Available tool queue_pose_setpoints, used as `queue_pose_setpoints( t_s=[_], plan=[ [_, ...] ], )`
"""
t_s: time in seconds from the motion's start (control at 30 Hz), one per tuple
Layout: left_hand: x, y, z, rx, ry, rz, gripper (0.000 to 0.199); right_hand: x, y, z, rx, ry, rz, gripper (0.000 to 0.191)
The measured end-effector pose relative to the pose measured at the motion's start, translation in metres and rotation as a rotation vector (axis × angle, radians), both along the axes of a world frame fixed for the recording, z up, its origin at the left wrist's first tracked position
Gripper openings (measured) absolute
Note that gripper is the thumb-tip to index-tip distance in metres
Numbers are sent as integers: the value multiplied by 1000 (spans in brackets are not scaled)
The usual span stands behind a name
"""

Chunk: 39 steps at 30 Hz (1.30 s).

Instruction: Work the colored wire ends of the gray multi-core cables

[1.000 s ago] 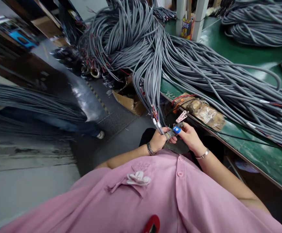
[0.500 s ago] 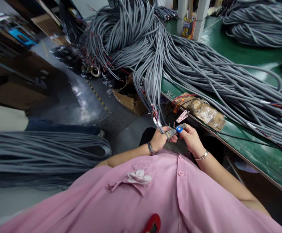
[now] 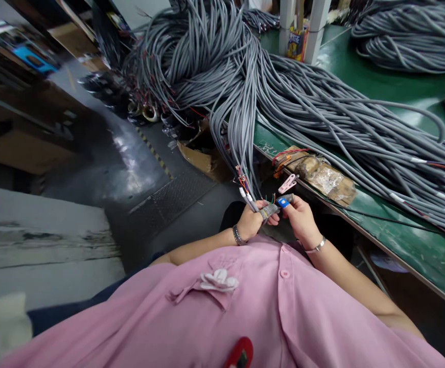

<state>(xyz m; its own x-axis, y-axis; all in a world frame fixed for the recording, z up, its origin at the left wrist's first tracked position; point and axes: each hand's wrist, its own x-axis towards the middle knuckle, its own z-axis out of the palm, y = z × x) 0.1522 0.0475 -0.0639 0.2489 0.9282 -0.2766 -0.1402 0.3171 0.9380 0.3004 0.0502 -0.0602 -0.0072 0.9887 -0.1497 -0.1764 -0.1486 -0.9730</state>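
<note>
And here, slim grey round cables are clasped by the left hand, closely faced by the right hand (grip unclear).

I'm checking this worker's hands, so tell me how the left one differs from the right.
The left hand holds grey cables; what the right hand pinches is too small to tell. The left wrist wears a dark bracelet, the right wrist a silvery one. A blue covering shows on the right thumb, no blue on the left hand. Both have bent fingers.
</note>
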Motion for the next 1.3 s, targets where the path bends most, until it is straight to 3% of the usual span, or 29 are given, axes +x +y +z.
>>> queue_pose_setpoints(
  t_s=[0.33,0.53,0.67,0.8,0.93,1.03,1.1,1.23,1.3],
  plan=[
    [-1,-1,-2,23,24,-42,40,-5,1,17,-34,36,126,26],
    [0,-1,-1,15,6,-4,40,-12,-1,5,-38,76,-49,20],
    [-2,1,2,-5,-65,1,36,-6,1,1,-74,224,-134,22],
    [-14,5,9,-23,-184,-57,33,8,9,0,-143,383,-58,29],
    [-26,15,17,-63,-219,-216,36,13,19,2,-194,365,73,51],
    [-27,23,22,-99,-222,-293,40,9,25,5,-122,323,133,50],
    [-24,27,24,-109,-220,-307,40,6,27,4,-26,243,74,44],
    [-18,34,23,-117,-228,-334,38,2,27,-3,136,54,-170,40],
    [-15,36,21,-110,-251,-348,38,1,28,-4,140,92,-166,44]
  ],
)
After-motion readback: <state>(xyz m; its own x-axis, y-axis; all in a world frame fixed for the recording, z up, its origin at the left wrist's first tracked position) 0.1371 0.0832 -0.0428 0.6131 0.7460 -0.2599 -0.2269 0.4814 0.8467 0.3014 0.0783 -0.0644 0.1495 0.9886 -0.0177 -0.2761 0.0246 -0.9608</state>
